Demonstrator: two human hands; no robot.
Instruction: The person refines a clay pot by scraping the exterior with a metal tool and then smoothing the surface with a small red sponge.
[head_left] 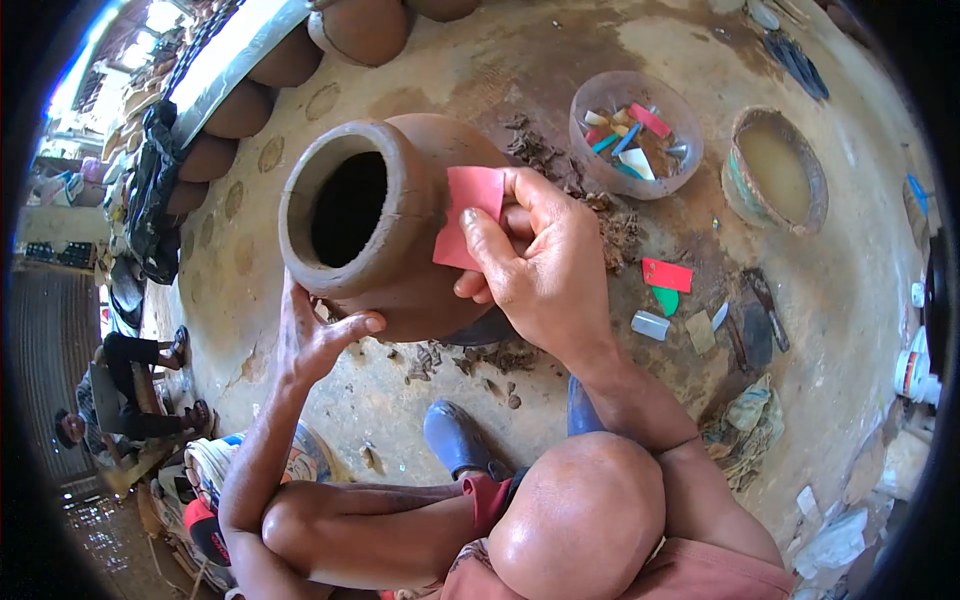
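A brown clay pot (420,300) with a wide round mouth is tilted so its opening faces left. My left hand (318,335) supports it from below the rim, fingers spread against the clay and the thumb sticking out to the right. My right hand (550,255) pinches a flat red scraper (470,215) between thumb and fingers. The scraper lies against the pot's neck and shoulder, just right of the rim. The pot's inside is dark, and part of my left fingers is hidden behind it.
Right of the pot stand a clear tub (675,185) of coloured scrapers and a bucket (740,185) of murky water. Loose scrapers, blades and a crumpled cloth (748,430) lie on the floor. Clay scraps (620,235) surround the pot. More pots (365,30) line the upper left; another person (125,390) sits far left.
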